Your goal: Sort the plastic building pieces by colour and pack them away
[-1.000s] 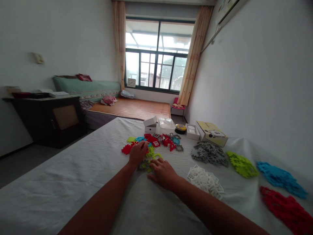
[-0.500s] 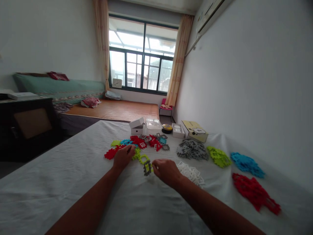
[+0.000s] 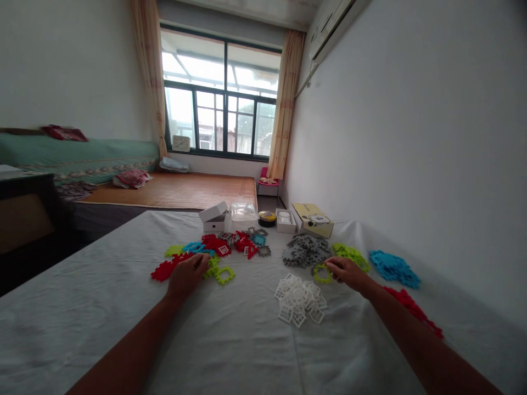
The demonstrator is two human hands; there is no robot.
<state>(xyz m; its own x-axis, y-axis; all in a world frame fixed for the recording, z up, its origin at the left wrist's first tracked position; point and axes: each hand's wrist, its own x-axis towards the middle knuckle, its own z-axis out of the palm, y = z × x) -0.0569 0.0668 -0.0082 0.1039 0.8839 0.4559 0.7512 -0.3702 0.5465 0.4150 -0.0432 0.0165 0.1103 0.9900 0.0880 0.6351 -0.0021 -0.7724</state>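
My left hand (image 3: 187, 274) is closed, its fingertips pinching the edge of lime-green interlocking building pieces (image 3: 213, 267). A square lime-green frame piece (image 3: 224, 276) sits at the right end of these and lies on the cloth. My right hand (image 3: 348, 273) pinches another lime-green frame piece (image 3: 322, 274) between thumb and fingers. This piece is held at the front edge of the grey piece pile (image 3: 307, 249), with some grey showing at its left side. Below it is a heap of white window-like pieces (image 3: 299, 299). Red pieces (image 3: 160, 270) lie just beyond my left hand.
Blue pieces (image 3: 394, 267), green pieces (image 3: 349, 257) and red pieces (image 3: 411, 308) form piles on the right. Mixed red and grey pieces (image 3: 247, 241) lie at centre. Behind stand a white box (image 3: 214, 225), a clear container (image 3: 244, 214), a round tin (image 3: 267, 218) and a yellow box (image 3: 312, 219).
My right hand has moved right, from the joined green pieces to the grey pile. The grey frame no longer shows beside the left-hand pieces. My left hand keeps its place; the view has turned right.
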